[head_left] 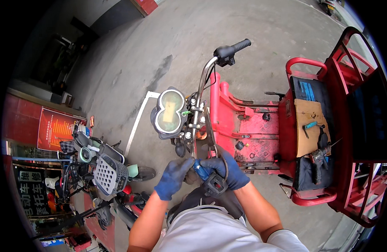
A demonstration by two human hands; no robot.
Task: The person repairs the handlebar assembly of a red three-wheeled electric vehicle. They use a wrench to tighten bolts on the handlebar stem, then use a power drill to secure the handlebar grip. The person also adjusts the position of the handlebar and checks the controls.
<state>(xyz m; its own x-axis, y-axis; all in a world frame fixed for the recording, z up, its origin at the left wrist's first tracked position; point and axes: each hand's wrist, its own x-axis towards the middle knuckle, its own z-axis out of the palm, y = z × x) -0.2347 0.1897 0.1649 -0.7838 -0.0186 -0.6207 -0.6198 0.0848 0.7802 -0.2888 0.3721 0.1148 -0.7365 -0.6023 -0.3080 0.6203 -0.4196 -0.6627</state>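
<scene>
I stand at the handlebar (pixel 204 82) of a red cargo tricycle, both hands in blue-grey work gloves. At the bar's near end, my left hand (pixel 173 178) is closed in a pinch; what lies in its fingertips is hidden. My right hand (pixel 230 168) closes from the other side on a shiny blue piece (pixel 202 170), whose kind I cannot tell. A black switch housing (pixel 214 185) with a red button sits just below it, close to my body. A dark cable (pixel 225 161) loops over the right glove. The twin round gauge cluster (pixel 170 112) is ahead of my left hand.
A cordless drill (pixel 318 161) and a teal-handled tool (pixel 311 125) rest on cardboard (pixel 308 143) over the tricycle's black seat. Small parts lie on the red footwell (pixel 256 145). To the left, a scooter with a grey basket (pixel 110 174) stands among other parked bikes.
</scene>
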